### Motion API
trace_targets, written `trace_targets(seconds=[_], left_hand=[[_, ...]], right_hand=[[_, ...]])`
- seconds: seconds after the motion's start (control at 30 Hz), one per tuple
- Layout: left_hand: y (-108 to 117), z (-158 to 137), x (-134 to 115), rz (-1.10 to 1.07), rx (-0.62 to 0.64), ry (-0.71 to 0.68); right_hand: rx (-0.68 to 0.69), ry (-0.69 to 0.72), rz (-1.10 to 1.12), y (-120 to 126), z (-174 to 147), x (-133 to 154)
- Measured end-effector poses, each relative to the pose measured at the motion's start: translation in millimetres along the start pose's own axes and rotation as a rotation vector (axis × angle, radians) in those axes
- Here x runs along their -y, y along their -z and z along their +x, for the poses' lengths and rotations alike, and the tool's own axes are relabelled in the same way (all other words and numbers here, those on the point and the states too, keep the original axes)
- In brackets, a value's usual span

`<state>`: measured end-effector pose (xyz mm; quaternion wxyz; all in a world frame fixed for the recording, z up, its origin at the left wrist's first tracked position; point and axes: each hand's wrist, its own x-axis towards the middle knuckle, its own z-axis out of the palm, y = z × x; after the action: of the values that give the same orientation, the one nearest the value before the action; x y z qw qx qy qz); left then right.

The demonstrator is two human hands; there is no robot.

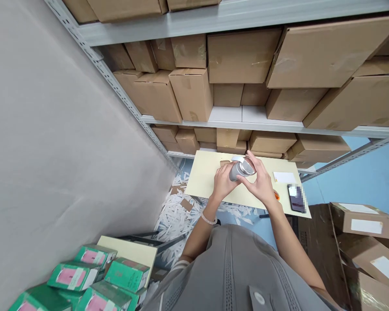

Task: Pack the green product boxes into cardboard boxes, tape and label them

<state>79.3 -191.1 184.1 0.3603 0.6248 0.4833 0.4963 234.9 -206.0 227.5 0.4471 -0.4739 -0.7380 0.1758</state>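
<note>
A small grey insulated bottle (234, 172) with a shiny silver top (246, 167) is held tilted above the cream table (205, 169). My left hand (223, 181) wraps around the grey body from the left. At the right, my right hand (261, 182) has its thumb and fingers around the silver top. A white strip (237, 159) shows at the bottle's far side; whether it is attached cannot be made out. Just behind my left hand lies a small brown cardboard piece (224, 163), partly hidden.
A phone (296, 198), a white card (284, 177) and an orange item (276, 195) lie at the table's right. Shelves of cardboard boxes (246, 56) stand behind it. Paper strips (173, 216) litter the floor. Green boxes (126, 274) are lower left, labelled cartons (363, 218) lower right.
</note>
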Motion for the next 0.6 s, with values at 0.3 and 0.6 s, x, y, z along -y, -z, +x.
trace_targets(seconds=[0.3,0.6], left_hand=[[3.1,10.3,79.4,0.527,0.294,0.116],[-4.6,10.7,135.4,0.546,0.401,0.203]], right_hand=[[-0.055,-0.054,-0.055,-47.2,4.2,-64.9],[0.068,-0.088,-0.094,-88.4,-11.2,-91.2]])
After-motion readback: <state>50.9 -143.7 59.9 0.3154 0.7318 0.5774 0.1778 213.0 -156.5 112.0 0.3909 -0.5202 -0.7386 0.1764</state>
